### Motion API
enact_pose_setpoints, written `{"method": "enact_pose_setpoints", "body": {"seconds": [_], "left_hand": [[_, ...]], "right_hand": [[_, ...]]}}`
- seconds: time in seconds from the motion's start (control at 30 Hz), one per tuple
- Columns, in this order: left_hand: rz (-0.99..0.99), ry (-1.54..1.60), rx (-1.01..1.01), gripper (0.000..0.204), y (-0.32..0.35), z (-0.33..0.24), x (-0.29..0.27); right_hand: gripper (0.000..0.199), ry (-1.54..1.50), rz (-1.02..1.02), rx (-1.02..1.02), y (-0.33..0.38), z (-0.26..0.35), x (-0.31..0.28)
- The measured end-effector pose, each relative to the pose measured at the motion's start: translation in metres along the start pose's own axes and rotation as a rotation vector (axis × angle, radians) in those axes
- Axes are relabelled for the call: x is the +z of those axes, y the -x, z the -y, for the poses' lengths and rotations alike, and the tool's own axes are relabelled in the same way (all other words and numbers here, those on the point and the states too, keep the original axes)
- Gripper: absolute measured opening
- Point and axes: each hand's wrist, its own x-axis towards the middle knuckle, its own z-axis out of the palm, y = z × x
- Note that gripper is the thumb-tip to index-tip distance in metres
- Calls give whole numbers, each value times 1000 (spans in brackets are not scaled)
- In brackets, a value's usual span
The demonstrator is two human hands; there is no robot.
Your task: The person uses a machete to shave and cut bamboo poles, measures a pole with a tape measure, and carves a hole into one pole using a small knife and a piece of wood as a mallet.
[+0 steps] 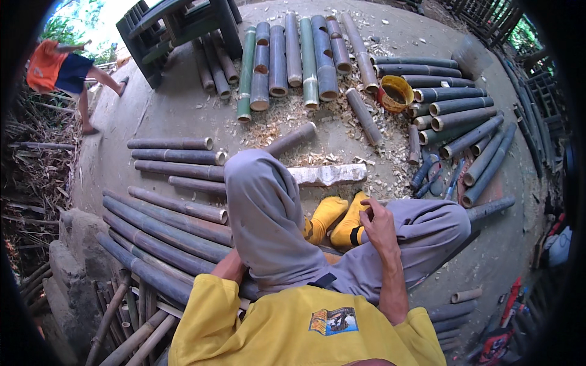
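My right hand (381, 227) hangs over my feet, its fingers curled beside a yellow sock (349, 224). Whether anything is pinched between those fingertips I cannot make out. Another yellow sock (328, 215) covers the other foot. My left forearm (231, 267) goes behind my raised knee in grey trousers (262, 201), which hides the left hand. Just ahead of my feet lies a pale, notched wood block (329, 175). A bamboo tube (292, 139) slants up behind that knee.
Long bamboo poles (165, 226) lie at left. Cut tubes (278, 61) stand in a far row, with more tubes (458, 107) piled at right beside a yellow bucket (395, 94). Wood shavings (268, 131) litter the floor. A person in orange (46, 67) is at far left.
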Motion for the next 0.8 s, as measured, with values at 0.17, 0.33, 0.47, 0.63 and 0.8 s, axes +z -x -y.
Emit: {"method": "enact_pose_setpoints", "body": {"seconds": [0.17, 0.33, 0.47, 0.63, 0.8], "left_hand": [[-73, -49, 72, 42, -37, -24, 8], [-91, -79, 82, 43, -61, -40, 13], [-46, -84, 60, 44, -72, -45, 14], [11, -44, 1, 45, -61, -31, -11], [73, 6, -67, 46, -37, -12, -33]], "right_hand": [[19, 69, 19, 16, -10, -9, 8], [20, 80, 10, 49, -13, -24, 9], [22, 76, -12, 151, -9, -34, 3], [23, 65, -21, 191, -9, -39, 4], [23, 64, 15, 179, -11, -38, 5]]}}
